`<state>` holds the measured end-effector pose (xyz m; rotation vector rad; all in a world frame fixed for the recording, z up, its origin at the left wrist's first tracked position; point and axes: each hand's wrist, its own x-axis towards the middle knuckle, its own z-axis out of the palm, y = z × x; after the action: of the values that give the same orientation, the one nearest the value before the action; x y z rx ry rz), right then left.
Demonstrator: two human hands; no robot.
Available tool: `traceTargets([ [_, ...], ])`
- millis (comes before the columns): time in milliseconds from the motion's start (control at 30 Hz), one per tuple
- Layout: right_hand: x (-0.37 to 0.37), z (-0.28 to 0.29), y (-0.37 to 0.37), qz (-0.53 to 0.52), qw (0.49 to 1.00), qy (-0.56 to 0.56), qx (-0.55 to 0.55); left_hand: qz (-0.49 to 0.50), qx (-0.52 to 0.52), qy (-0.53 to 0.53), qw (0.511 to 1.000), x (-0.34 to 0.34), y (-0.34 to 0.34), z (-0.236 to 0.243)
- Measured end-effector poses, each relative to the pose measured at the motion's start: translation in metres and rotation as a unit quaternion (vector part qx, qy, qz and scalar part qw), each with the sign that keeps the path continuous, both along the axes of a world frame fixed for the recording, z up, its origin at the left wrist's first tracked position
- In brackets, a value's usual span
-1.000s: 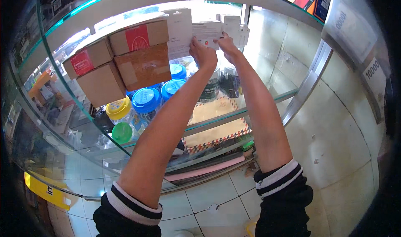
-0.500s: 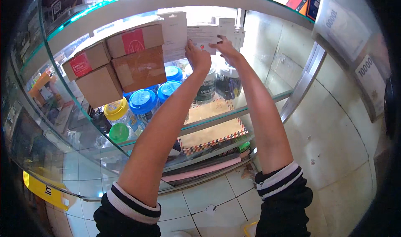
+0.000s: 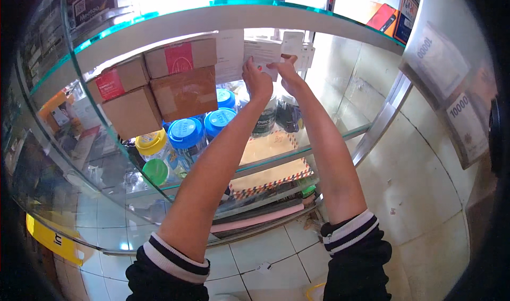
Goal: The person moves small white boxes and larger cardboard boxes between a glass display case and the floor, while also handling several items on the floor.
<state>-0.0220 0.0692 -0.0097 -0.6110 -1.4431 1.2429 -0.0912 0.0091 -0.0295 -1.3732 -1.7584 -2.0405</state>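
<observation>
At the back of the glass display shelf, my left hand (image 3: 257, 79) has its fingers curled against a white box (image 3: 261, 50). My right hand (image 3: 288, 75) is at that box's right part, fingers bent around its lower edge. A taller white package (image 3: 229, 54) stands to the left, and smaller white packages (image 3: 293, 43) to the right. Stacked cardboard boxes (image 3: 183, 91) sit left of my hands. Below are plastic jars with blue lids (image 3: 186, 131), a yellow-lidded jar (image 3: 150, 139) and dark-filled jars (image 3: 289, 115), partly behind my forearms.
Brown envelopes with striped borders (image 3: 263, 187) lie on the shelf below. An upper glass shelf (image 3: 255, 3) holds boxed goods. A frosted panel with paper notes (image 3: 441, 72) stands at the right. A green lid (image 3: 155, 171) is at lower left; the floor is tiled (image 3: 255, 280).
The view has shifted, showing more of the upper shelf, so the boxes and my hands sit slightly lower in the picture. Both hands remain at the same white box.
</observation>
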Motion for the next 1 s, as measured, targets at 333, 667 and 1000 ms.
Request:
traceTargets([
  [333, 0.030, 0.004, -0.053, -0.271, 0.908, -0.237, 0.212, 0.019, 0.021, -0.023, 0.999, 0.011, 0.000, -0.004],
  [667, 0.089, 0.011, -0.168, -0.281, 0.927, -0.168, 0.183, -0.113, 0.071, -0.221, 0.966, 0.059, -0.065, 0.028],
  [1000, 0.110, 0.013, -0.323, -0.362, 0.898, -0.162, 0.192, -0.223, 0.160, -0.183, 0.944, 0.090, -0.189, 0.017],
])
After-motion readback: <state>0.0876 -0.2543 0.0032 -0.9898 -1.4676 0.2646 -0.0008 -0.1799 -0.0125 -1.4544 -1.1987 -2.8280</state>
